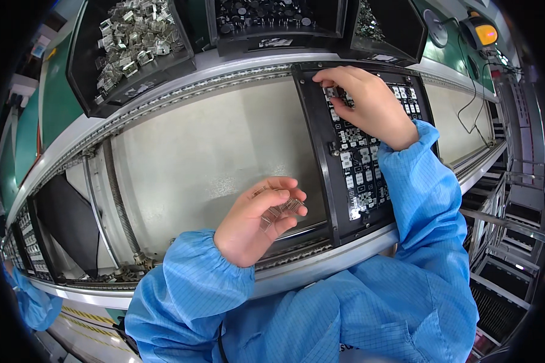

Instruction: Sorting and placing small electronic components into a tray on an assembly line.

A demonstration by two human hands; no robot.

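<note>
Left grip (257, 221) cups small silvery metal finned parts (280, 207); right grip (363, 103) pinches 1 such part onto the black panel of white-patterned circuit boards (360, 163).

Blue grid-checked sleeves (424, 181), black-and-white circuit board (360, 163), silvery parts (281, 209), black bins (127, 54).

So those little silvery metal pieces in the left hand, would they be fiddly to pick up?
Probably. The metal pieces look small and thin, so likely light and stiff. Several sit loosely in the left hand, so they could slip out. The bin shows them piled, likely snagging.
</note>
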